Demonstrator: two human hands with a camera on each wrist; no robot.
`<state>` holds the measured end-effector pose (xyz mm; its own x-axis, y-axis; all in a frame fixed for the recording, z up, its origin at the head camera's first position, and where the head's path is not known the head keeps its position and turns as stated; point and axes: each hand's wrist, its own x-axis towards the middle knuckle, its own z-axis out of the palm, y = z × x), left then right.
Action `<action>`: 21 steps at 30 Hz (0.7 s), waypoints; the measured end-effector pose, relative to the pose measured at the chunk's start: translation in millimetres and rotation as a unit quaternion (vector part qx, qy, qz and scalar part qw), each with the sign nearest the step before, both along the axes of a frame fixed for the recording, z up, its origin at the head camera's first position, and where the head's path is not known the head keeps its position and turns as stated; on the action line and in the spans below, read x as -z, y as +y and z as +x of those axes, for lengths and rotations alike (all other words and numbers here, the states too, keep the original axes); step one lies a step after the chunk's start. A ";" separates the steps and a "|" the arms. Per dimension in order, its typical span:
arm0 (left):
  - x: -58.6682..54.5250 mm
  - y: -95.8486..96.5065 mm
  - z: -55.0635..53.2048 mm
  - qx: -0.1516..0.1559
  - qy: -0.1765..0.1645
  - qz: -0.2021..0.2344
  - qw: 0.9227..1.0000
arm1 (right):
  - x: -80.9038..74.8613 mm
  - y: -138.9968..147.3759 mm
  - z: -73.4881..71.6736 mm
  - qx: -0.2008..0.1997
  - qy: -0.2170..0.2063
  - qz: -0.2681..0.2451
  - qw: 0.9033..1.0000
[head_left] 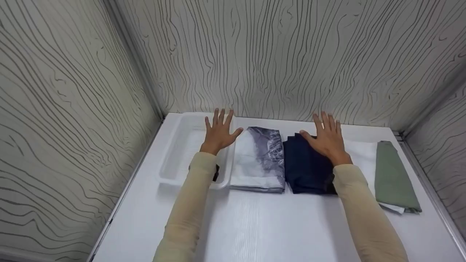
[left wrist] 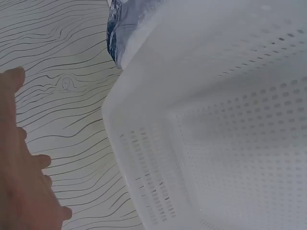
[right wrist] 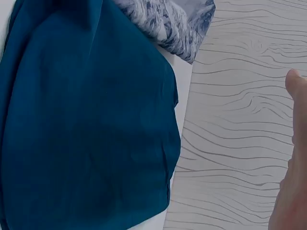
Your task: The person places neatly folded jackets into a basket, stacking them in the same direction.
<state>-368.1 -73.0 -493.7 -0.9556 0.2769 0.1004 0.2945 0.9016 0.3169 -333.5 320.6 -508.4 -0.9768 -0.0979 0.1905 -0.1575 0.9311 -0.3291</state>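
Observation:
My left hand [head_left: 219, 135] is held with fingers spread over the right side of a white perforated plastic basket [head_left: 171, 160], holding nothing. In the left wrist view the basket's inside [left wrist: 249, 158] shows only bare mesh. My right hand [head_left: 327, 140], also with fingers spread and nothing in it, is over a folded dark navy cloth [head_left: 305, 171]. That cloth looks teal-blue [right wrist: 91, 124] in the right wrist view. Between the hands lies a folded white and grey-blue patterned cloth [head_left: 260, 160]. Right of the navy cloth are a white cloth [head_left: 360, 156] and a folded green cloth [head_left: 395, 174].
The basket and the cloths line the back of a white table [head_left: 251, 225]. Behind it stands a wood-grain patterned panel [head_left: 255, 65], with another panel [head_left: 62, 109] on the left. A metal rail [head_left: 433, 193] borders the table's right edge.

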 end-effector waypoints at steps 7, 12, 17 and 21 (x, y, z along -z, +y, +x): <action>1.1 8.6 5.3 0.028 0.051 0.050 0.997 | 2.2 -12.3 1.9 0.001 -0.005 -0.079 0.997; 2.6 16.1 9.4 0.037 0.058 0.084 0.994 | 2.4 -22.9 4.9 0.009 -0.012 -0.142 0.990; 5.9 23.1 13.8 0.032 0.063 0.108 0.992 | 7.4 -30.7 8.5 0.005 -0.020 -0.200 0.980; 8.2 27.5 18.4 0.034 0.074 0.129 0.988 | 11.7 -36.5 10.9 0.003 -0.020 -0.233 0.972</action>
